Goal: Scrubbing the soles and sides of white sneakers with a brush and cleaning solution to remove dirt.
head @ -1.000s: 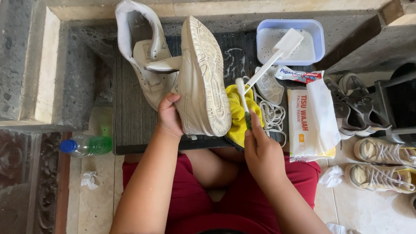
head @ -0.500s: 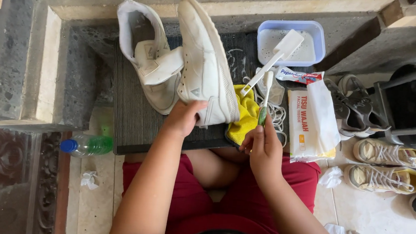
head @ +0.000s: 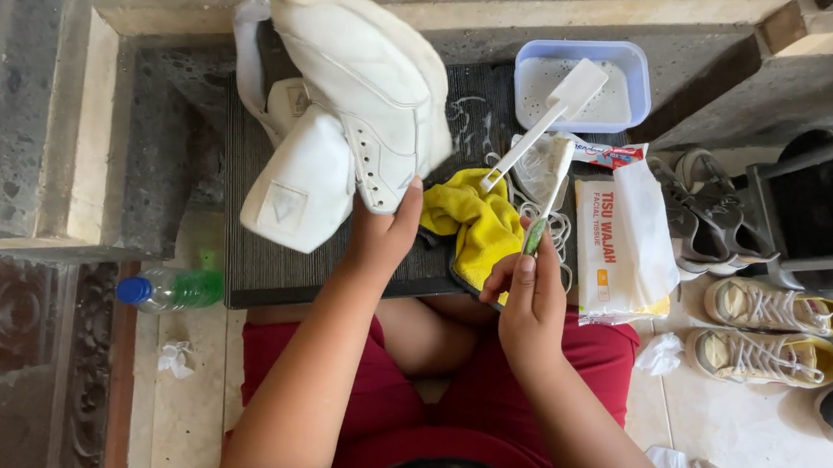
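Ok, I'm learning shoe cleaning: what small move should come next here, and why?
Probably bring the toothbrush in the right hand across to the white shoe. The left hand holds that shoe lifted with its side turned up, while the brush head is apart from it, over the yellow cloth.

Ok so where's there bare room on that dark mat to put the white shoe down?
The dark mat is bare along its near left edge, between the plastic bottle and the yellow cloth. Its right side is crowded: cloth, laces, the tissue pack and the blue tub. The left hand holds the white shoe; the right hand holds a toothbrush.
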